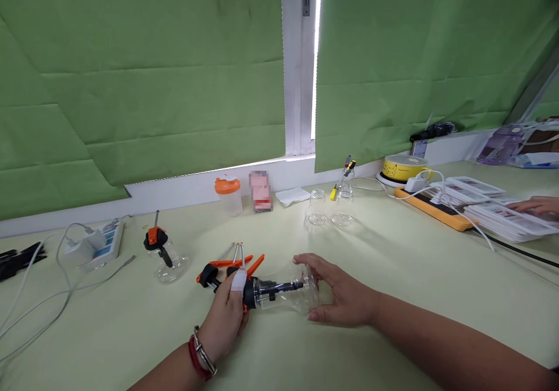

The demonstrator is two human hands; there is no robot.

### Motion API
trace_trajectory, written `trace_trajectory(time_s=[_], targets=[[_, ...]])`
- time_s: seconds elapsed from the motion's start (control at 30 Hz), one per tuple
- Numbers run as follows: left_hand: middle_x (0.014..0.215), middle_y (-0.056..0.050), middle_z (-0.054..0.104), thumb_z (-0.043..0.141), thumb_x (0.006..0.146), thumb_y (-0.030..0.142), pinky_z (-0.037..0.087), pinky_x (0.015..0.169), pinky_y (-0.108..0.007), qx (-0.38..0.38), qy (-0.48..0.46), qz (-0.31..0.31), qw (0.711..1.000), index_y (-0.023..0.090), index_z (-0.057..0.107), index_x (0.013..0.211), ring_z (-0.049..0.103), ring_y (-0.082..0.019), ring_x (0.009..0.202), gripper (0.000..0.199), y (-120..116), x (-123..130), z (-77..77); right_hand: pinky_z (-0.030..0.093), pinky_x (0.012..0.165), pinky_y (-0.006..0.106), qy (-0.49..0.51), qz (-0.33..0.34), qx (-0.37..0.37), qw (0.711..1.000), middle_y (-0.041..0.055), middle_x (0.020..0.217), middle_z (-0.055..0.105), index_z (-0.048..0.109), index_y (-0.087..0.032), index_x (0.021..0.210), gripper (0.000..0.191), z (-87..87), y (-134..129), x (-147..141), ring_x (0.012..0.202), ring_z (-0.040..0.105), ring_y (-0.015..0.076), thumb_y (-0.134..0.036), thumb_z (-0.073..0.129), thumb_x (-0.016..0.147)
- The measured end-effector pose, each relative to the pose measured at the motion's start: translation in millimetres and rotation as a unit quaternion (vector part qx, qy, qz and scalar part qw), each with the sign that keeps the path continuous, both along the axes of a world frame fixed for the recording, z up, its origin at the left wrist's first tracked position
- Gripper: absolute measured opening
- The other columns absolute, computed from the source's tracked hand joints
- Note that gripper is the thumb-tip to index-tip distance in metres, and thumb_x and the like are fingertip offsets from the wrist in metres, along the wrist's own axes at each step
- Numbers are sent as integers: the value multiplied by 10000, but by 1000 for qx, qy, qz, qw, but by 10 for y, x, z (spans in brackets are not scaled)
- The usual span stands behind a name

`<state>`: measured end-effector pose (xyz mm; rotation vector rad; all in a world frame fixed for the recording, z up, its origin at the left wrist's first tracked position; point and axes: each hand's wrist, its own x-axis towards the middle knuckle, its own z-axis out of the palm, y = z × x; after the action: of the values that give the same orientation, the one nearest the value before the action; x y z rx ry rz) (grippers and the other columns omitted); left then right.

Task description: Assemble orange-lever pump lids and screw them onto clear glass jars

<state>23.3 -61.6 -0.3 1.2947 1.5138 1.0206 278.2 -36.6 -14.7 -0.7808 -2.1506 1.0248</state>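
A clear glass bottle (286, 298) lies on its side just above the table, its black nozzle mechanism (279, 289) inside the glass. My left hand (227, 312), with a white wrap on the thumb, is closed around the black cap at the bottle's neck. At the other end, my right hand (343, 295) curves its fingers and thumb around the wide glass base. Behind my left hand lie orange handles (255, 267) and several thin metal rods (242, 253), partly hidden. A similar bottle (170, 266) with a black and orange top stands to the left.
At the back are an orange-lidded shaker (228, 196), upturned glass vessels (317, 207) and screwdrivers (347, 172). A power strip (105, 245) with cables lies left. On the right sit an orange power strip (437, 210), stacked cards (509, 216) and another person's hand (539, 204).
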Motion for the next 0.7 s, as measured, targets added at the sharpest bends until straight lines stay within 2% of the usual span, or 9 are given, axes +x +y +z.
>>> trace_trajectory(time_s=[0.1, 0.23, 0.37, 0.53, 0.7], targets=[[501, 74, 348, 352, 835, 618, 282, 320, -199, -38, -25, -1, 999, 194, 548, 928, 367, -104, 373, 476, 0, -3, -21, 458, 806, 341, 16, 9, -73, 997, 109, 1290, 417, 256, -286, 1423, 888, -10, 11, 6, 950, 506, 186, -432, 741, 693], [511, 67, 343, 401, 804, 645, 282, 331, -201, -17, -42, -11, 999, 211, 559, 857, 358, -99, 384, 465, -5, -12, -60, 456, 746, 310, 58, 27, -167, 984, 90, 1183, 467, 265, -266, 1406, 889, -24, 20, -3, 875, 528, 157, -469, 742, 684], [511, 58, 361, 403, 792, 668, 286, 335, -204, -31, -53, -3, 998, 219, 544, 787, 379, -104, 387, 471, -13, 1, -51, 432, 720, 296, 87, 42, -204, 974, 69, 1100, 498, 308, -257, 1375, 861, -43, 34, -18, 858, 515, 155, -491, 745, 672], [487, 67, 370, 432, 766, 679, 303, 329, -216, -46, -60, 9, 997, 227, 550, 933, 420, -130, 388, 496, -23, 19, -34, 398, 661, 264, 112, 57, -238, 963, 42, 1039, 495, 316, -272, 1365, 838, -71, 47, -20, 786, 483, 128, -485, 744, 677], [476, 66, 364, 417, 770, 681, 307, 317, -220, -36, -56, 13, 998, 227, 546, 878, 419, -132, 379, 484, -23, 26, -45, 388, 641, 258, 108, 53, -244, 962, 30, 1003, 494, 323, -275, 1361, 836, -90, 47, -15, 742, 470, 116, -494, 744, 673]])
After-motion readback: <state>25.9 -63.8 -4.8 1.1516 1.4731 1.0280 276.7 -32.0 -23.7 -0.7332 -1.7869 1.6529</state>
